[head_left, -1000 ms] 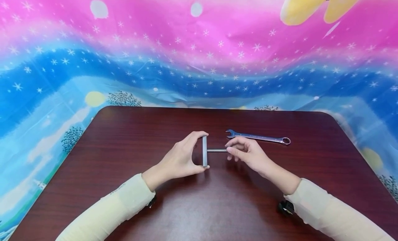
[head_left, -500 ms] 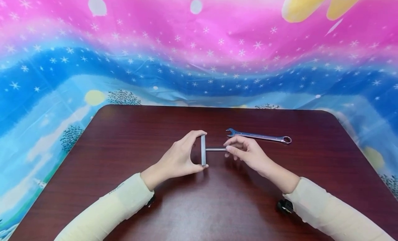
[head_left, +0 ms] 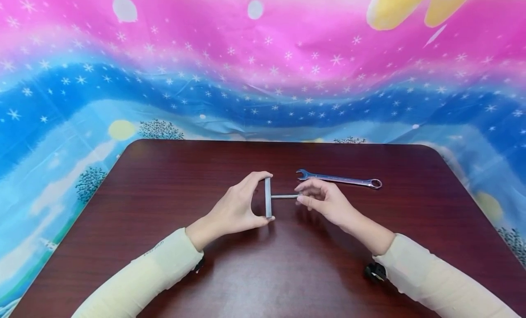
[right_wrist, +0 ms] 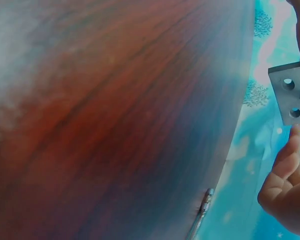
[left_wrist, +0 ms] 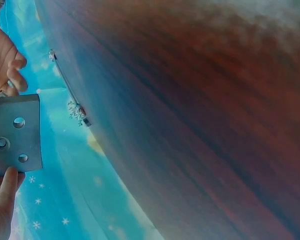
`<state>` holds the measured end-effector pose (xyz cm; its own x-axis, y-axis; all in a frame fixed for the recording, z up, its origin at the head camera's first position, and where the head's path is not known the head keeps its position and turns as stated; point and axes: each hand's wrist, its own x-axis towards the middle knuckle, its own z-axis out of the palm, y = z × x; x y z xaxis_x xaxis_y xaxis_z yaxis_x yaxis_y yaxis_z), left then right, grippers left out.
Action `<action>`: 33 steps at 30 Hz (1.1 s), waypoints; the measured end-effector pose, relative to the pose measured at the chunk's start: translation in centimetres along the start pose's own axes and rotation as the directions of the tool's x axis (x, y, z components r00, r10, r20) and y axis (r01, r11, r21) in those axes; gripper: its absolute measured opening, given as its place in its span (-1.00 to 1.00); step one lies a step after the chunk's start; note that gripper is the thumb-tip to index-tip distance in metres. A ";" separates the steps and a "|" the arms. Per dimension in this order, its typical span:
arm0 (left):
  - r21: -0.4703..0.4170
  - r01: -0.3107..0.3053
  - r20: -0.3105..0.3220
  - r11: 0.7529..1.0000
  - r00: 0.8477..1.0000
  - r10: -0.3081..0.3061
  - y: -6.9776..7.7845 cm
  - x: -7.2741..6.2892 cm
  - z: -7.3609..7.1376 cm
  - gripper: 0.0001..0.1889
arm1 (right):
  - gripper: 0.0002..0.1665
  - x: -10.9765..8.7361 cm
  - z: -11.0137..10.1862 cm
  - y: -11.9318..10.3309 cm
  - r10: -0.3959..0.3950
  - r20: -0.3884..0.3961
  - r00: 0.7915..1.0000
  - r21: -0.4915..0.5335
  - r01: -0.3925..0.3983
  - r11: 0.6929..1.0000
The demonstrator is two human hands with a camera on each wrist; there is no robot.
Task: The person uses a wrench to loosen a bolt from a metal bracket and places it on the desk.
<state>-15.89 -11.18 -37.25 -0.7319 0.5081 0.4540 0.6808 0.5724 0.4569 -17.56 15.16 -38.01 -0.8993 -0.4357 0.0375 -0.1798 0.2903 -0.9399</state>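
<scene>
My left hand (head_left: 234, 206) holds a grey metal plate (head_left: 268, 197) on edge above the table, thumb at its near edge and fingertips at its far edge. Several round holes pierce the plate (left_wrist: 31, 141) in the left wrist view. From its right face a thin silver bolt (head_left: 283, 196) sticks out level toward my right hand (head_left: 328, 201). Thumb and fingers of that hand pinch the bolt's outer end, which they mostly cover. In the right wrist view the plate (right_wrist: 290, 98) is partly cut off by the frame edge.
A combination wrench (head_left: 339, 179) lies on the dark red-brown table (head_left: 197, 163) just beyond my right hand. Behind the table's far edge hangs a pink and blue patterned cloth (head_left: 230, 90).
The head view shifts slightly. Plate, bolt and both hands keep nearly the same places, and the fingertips of my right hand have moved a little at the bolt's end.
</scene>
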 end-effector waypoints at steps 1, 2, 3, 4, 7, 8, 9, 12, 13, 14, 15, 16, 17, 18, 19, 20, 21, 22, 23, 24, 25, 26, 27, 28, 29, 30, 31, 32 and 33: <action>0.001 0.001 0.001 1.000 1.000 -0.001 0.0 0.0 0.0 -0.06 | -0.71 0.0 0.0 0.0 0.015 0.008 1.000 0.001 -0.015 1.000; -0.001 0.001 0.002 1.000 1.000 -0.001 0.0 0.0 0.0 -0.06 | -0.70 -0.1 -0.1 -0.1 0.027 0.015 1.000 0.002 -0.028 1.000; -0.004 0.000 0.003 1.000 1.000 0.000 0.0 -0.1 0.0 -0.06 | -0.69 -0.1 -0.1 -0.1 0.039 0.017 0.999 0.001 -0.039 0.999; -0.006 -0.001 0.003 1.000 1.000 0.001 0.1 -0.1 0.0 -0.06 | -0.70 -0.1 -0.1 -0.2 0.045 0.014 0.999 0.001 -0.045 0.999; -0.013 -0.005 0.001 1.000 1.000 0.005 0.1 0.0 0.0 -0.06 | -0.72 -0.1 -0.1 -0.2 0.027 -0.005 1.000 0.004 -0.027 1.000; -0.015 -0.005 -0.001 1.000 1.000 0.005 0.2 0.0 0.0 -0.06 | -0.73 -0.2 -0.1 -0.2 0.017 -0.013 1.000 0.008 -0.017 1.000; -0.016 -0.005 -0.002 1.000 1.000 0.005 0.2 0.0 -0.1 -0.06 | -0.74 -0.2 0.0 -0.2 0.007 -0.020 1.000 0.015 -0.007 1.000; -0.021 0.001 -0.006 1.000 1.000 -0.001 0.2 0.0 -0.1 -0.07 | -0.75 -0.2 0.2 -0.2 -0.039 -0.038 0.999 0.020 0.040 0.999; -0.022 0.004 -0.007 1.000 1.000 -0.004 0.2 -0.1 -0.2 -0.07 | -0.74 -0.2 0.2 -0.2 -0.054 -0.043 0.998 0.017 0.055 0.998; -0.024 0.005 -0.008 1.000 1.000 -0.005 0.2 -0.1 -0.2 -0.07 | -0.73 -0.2 0.3 -0.2 -0.067 -0.046 0.997 0.012 0.068 0.998; -0.027 0.006 -0.008 1.000 1.000 -0.007 0.2 -0.1 -0.2 -0.07 | -0.73 -0.2 0.3 -0.2 -0.078 -0.049 0.996 0.004 0.078 0.997; -0.026 0.009 -0.008 1.000 1.000 -0.009 0.2 -0.1 -0.3 -0.07 | -0.72 -0.2 0.3 -0.2 -0.085 -0.051 0.995 -0.004 0.085 0.996; -0.026 0.009 -0.008 1.000 1.000 -0.010 0.2 -0.1 -0.3 -0.07 | -0.71 -0.2 0.3 -0.3 -0.088 -0.050 0.995 -0.005 0.088 0.996; -0.026 0.010 -0.009 1.000 1.000 -0.010 0.2 -0.1 -0.3 -0.06 | -0.71 -0.2 0.3 -0.3 -0.087 -0.048 0.995 -0.005 0.087 0.996; -0.024 0.011 -0.009 1.000 1.000 -0.011 0.2 -0.1 -0.4 -0.06 | -0.71 -0.1 0.3 -0.3 -0.080 -0.042 0.996 -0.004 0.079 0.997; -0.022 0.012 -0.008 1.000 1.000 -0.012 0.2 -0.1 -0.4 -0.06 | -0.71 -0.1 0.3 -0.3 -0.067 -0.038 0.997 -0.001 0.067 0.998; -0.023 0.013 -0.007 1.000 1.000 -0.014 0.2 -0.1 -0.4 -0.06 | -0.73 -0.1 0.3 -0.3 -0.052 -0.035 0.998 -0.002 0.052 0.999; -0.023 0.014 -0.006 1.000 1.000 -0.014 0.2 -0.1 -0.4 -0.06 | -0.75 -0.1 0.2 -0.4 -0.035 -0.030 0.999 -0.002 0.035 0.999; -0.027 0.013 -0.005 1.000 1.000 -0.013 0.3 -0.1 -0.4 -0.06 | -0.76 -0.1 0.2 -0.4 -0.021 -0.025 0.999 -0.001 0.021 1.000; -0.029 0.011 -0.005 1.000 1.000 -0.011 0.3 -0.2 -0.4 -0.06 | -0.76 -0.1 0.1 -0.4 -0.006 -0.021 1.000 -0.002 0.006 1.000; -0.026 0.008 -0.005 1.000 1.000 -0.008 0.3 -0.2 -0.4 -0.06 | -0.75 0.0 0.1 -0.5 0.006 -0.018 1.000 -0.003 -0.006 1.000; -0.025 0.004 -0.004 1.000 1.000 -0.005 0.3 -0.2 -0.4 -0.06 | -0.74 0.0 0.1 -0.5 0.015 -0.018 1.000 -0.002 -0.015 1.000; -0.022 0.000 -0.005 1.000 1.000 0.000 0.3 -0.2 -0.3 -0.06 | -0.73 0.0 0.1 -0.6 0.021 -0.017 1.000 0.002 -0.021 1.000; -0.017 -0.005 -0.006 1.000 1.000 0.005 0.4 -0.1 -0.3 -0.06 | -0.72 0.0 0.0 -0.6 0.026 -0.015 1.000 0.009 -0.026 1.000; -0.011 -0.010 -0.007 1.000 1.000 0.010 0.4 -0.1 -0.3 -0.06 | -0.72 0.0 0.1 -0.6 0.028 -0.017 0.999 0.012 -0.028 1.000; -0.004 -0.013 -0.008 1.000 1.000 0.013 0.4 -0.1 -0.3 -0.06 | -0.73 0.0 0.1 -0.6 0.034 -0.021 0.999 0.012 -0.034 0.999; 0.002 -0.016 -0.008 1.000 1.000 0.016 0.4 -0.1 -0.4 -0.06 | -0.74 0.0 0.1 -0.6 0.034 -0.026 0.999 0.014 -0.033 0.999; 0.006 -0.019 -0.008 1.000 1.000 0.019 0.4 -0.1 -0.4 -0.06 | -0.76 0.0 0.1 -0.6 0.033 -0.031 0.999 0.017 -0.032 0.999; 0.008 -0.022 -0.010 1.000 1.000 0.022 0.4 -0.1 -0.4 -0.06 | -0.77 0.0 0.1 -0.6 0.024 -0.038 0.999 0.013 -0.024 1.000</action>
<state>-15.54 -11.24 -36.83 -0.7164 0.5145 0.4713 0.6966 0.5663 0.4406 -17.44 14.86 -37.45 -0.9179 -0.3959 0.0277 -0.1535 0.2898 -0.9447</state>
